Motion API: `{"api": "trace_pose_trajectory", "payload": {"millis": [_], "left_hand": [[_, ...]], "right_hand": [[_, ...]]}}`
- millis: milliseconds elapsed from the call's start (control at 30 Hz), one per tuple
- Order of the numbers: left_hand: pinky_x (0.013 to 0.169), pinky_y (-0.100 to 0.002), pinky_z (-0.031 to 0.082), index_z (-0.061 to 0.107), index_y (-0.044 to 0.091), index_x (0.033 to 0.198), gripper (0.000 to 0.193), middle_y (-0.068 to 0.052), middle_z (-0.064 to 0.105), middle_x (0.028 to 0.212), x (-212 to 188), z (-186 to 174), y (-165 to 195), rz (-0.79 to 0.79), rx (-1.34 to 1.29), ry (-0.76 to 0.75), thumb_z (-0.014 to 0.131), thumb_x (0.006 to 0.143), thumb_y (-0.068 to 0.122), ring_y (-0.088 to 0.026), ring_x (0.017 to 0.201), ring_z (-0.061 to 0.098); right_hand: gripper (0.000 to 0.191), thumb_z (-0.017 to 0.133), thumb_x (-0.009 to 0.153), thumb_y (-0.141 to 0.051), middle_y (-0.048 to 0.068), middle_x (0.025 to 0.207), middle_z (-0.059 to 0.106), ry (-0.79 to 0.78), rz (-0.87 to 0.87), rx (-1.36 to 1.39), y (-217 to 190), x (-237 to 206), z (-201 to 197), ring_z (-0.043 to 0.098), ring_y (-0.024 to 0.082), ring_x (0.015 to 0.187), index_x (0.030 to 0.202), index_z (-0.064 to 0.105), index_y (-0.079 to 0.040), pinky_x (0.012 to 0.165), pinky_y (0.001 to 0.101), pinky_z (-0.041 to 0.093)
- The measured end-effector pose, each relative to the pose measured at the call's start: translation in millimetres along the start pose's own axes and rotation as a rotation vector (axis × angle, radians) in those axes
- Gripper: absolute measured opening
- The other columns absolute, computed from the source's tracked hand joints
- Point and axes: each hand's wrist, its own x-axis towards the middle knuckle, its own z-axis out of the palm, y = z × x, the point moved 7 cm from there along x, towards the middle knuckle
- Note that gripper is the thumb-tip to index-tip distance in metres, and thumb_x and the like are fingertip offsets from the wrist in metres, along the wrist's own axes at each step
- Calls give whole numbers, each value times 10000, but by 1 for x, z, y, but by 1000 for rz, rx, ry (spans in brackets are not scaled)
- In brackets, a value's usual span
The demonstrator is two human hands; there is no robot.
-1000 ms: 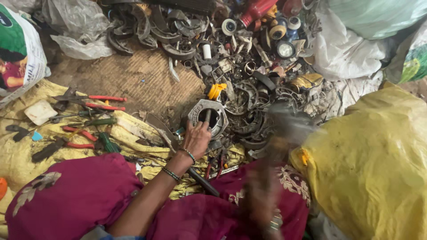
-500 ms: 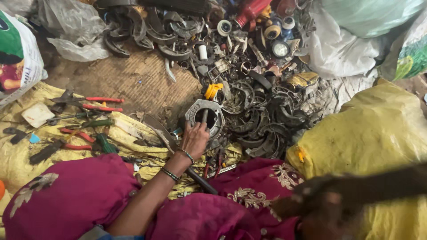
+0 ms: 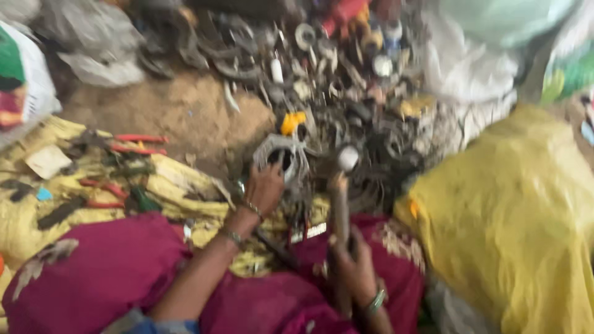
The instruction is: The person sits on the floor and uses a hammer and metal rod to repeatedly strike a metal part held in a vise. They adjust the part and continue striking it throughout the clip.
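We see the left hand (image 3: 265, 188) resting on the grey round metal ring-shaped part (image 3: 281, 159), which lies flat on the floor at the near edge of the heap of dark scrap metal pieces (image 3: 346, 93), just below a small yellow plastic piece (image 3: 292, 122); the fingers (image 3: 275, 170) are curled over the ring's near rim, though blur keeps us from telling how tightly they grip. The right hand (image 3: 354, 266) is wrapped shut around the lower end of a wooden-handled hammer (image 3: 340, 204), whose long axis runs nearly straight away from us, handle towards the magenta cloth-covered lap (image 3: 111, 272) and pale head (image 3: 348, 158) pointing at the scrap just right of the ring. Half a second ago the hammer was a dark blur swung low and almost crosswise at the bottom right of the view; now it stands lengthwise with its head down near the ring. The left hand has kept its place on the ring. Red-handled pliers (image 3: 139, 143) lie on the yellow sacking (image 3: 179, 185) to the left, and a bulging yellow sack (image 3: 513, 216) sits to the right.
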Motion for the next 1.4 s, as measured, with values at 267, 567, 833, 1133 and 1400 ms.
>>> {"api": "trace_pose_trajectory", "payload": {"millis": [267, 567, 833, 1133, 1400], "left_hand": [[949, -550, 470, 757, 51, 815, 159, -170, 685, 1144, 0, 8, 7, -20, -52, 24, 625, 889, 97, -277, 991, 660], [947, -547, 462, 755, 47, 863, 174, -137, 677, 1057, 1, 6, 10, -13, -90, -38, 605, 921, 115, -303, 1064, 637], [958, -530, 455, 734, 45, 991, 217, -177, 664, 1105, -1, -1, 12, 0, -36, -90, 613, 814, 79, -337, 1101, 611], [935, -533, 451, 743, 58, 941, 167, -237, 656, 1124, 0, -8, 9, -25, -120, -39, 613, 837, 48, -336, 1040, 657], [981, -561, 447, 749, 72, 848, 136, -194, 672, 1091, 2, 4, 8, -39, -34, -124, 614, 851, 59, -306, 1060, 663]], "right_hand": [[375, 654, 999, -175, 88, 916, 682, 280, -736, 438, -155, -65, -82, 675, 183, 736, 1323, 542, -22, 621, 311, 581], [386, 684, 1005, -151, 133, 973, 679, 31, -447, -288, -13, 23, 30, 628, 181, 790, 1311, 582, 62, 647, 323, 532], [436, 676, 967, -145, 143, 939, 720, 60, -178, -21, 3, 7, 10, 663, 141, 686, 1328, 547, 63, 533, 298, 581], [290, 633, 998, -76, 164, 942, 682, 330, -674, 335, -121, -67, -70, 689, 170, 754, 1245, 546, 48, 636, 314, 577], [248, 752, 919, -111, 76, 805, 638, 292, -585, -332, -70, -29, -16, 562, 198, 631, 1108, 611, -34, 532, 333, 494]]}}
